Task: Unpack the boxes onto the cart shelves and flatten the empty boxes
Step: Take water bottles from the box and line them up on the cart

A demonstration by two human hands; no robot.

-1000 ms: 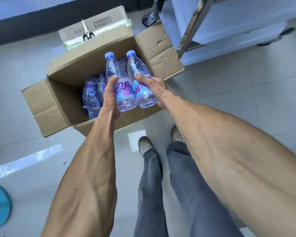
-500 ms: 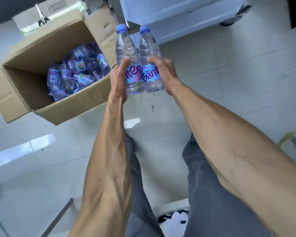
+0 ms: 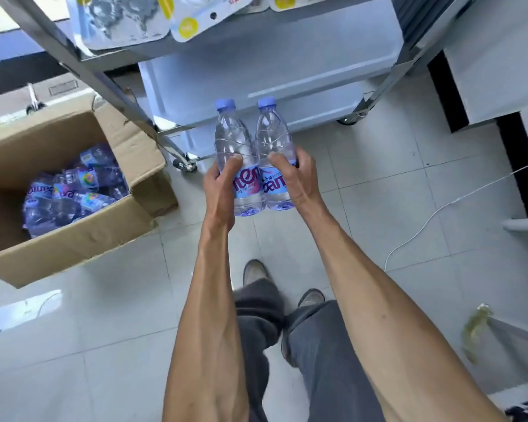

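cardboard box (image 3: pixel 73 239) is seen at left, bottles inside. left hand (image 3: pixel 223 181) and right hand (image 3: pixel 296 175) are each wrapped round one water bottle (image 3: pixel 237 156), carried before the cart (image 3: pixel 272 86). slick plastic could be dropped if rushed.

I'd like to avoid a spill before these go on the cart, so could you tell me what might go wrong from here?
1. The left hand and right hand each hold one bottle, pressed against the other bottle; one could slip.
2. The cart's slanted metal post crosses near the shelves, so the bottles could knock it.
3. A white cable on the floor might catch a foot.
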